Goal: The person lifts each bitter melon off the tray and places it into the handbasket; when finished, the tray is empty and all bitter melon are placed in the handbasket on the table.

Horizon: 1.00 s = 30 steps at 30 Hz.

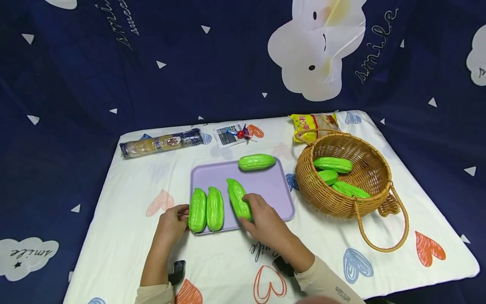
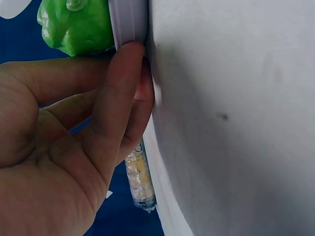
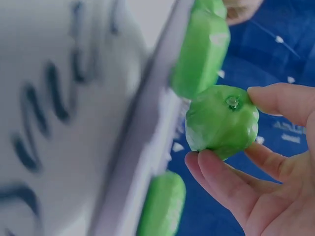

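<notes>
My left hand (image 1: 172, 223) is at the lavender tray's left edge, its fingertips holding the rim (image 2: 129, 19). Just inside that rim, two green bitter melons (image 1: 198, 210) (image 1: 215, 209) lie side by side, pointing away from me. My right hand (image 1: 263, 219) grips another bitter melon (image 1: 237, 196) over the tray's front middle, the thumb on one side and fingers on the other; its rounded stem end (image 3: 224, 118) faces the right wrist camera. A further bitter melon (image 1: 257, 162) lies crosswise at the back of the tray (image 1: 265, 192).
Right of the tray stands a wicker basket (image 1: 322, 200) with three green bitter melons inside, its front handle (image 1: 383, 250) folded down. Along the table's back lie a long clear pack (image 1: 161, 143), a white packet (image 1: 228, 137) with a lollipop (image 1: 241, 134), and a yellow bag (image 1: 303, 124).
</notes>
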Motion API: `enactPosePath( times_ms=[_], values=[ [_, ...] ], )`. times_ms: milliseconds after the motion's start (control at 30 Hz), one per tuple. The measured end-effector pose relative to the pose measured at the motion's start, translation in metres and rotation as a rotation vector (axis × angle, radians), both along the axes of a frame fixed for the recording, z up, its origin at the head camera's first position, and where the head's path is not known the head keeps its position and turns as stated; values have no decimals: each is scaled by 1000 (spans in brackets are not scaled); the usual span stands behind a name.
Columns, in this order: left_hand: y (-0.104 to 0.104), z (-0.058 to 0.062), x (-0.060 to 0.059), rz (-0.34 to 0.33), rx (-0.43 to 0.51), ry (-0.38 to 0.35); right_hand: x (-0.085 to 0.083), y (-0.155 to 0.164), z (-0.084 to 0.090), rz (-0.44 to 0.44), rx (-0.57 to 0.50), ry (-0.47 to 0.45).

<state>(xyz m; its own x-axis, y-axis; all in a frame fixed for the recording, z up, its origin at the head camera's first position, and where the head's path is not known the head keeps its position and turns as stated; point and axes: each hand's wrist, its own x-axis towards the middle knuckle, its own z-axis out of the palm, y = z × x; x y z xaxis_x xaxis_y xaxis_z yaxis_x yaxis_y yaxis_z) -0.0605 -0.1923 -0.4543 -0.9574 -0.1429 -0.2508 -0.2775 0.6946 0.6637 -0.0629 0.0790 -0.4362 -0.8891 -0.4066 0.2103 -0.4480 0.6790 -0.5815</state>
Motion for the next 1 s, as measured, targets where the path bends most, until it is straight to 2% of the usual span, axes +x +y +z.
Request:
enactPosePath(
  times_ms=[267,567,767,1000],
  values=[
    [0,-1,0,-4,-8,13,-7,30,37,-91,-69,111],
    [0,-1,0,-5,-29,13,-11,78,73,-304,-149,166],
    [0,0,-1,-2,-35,12,-13,109,81,-439,-193,192],
    [1,0,-1,0,-27,6,-14,131,79,-555,-172,207]
  ],
)
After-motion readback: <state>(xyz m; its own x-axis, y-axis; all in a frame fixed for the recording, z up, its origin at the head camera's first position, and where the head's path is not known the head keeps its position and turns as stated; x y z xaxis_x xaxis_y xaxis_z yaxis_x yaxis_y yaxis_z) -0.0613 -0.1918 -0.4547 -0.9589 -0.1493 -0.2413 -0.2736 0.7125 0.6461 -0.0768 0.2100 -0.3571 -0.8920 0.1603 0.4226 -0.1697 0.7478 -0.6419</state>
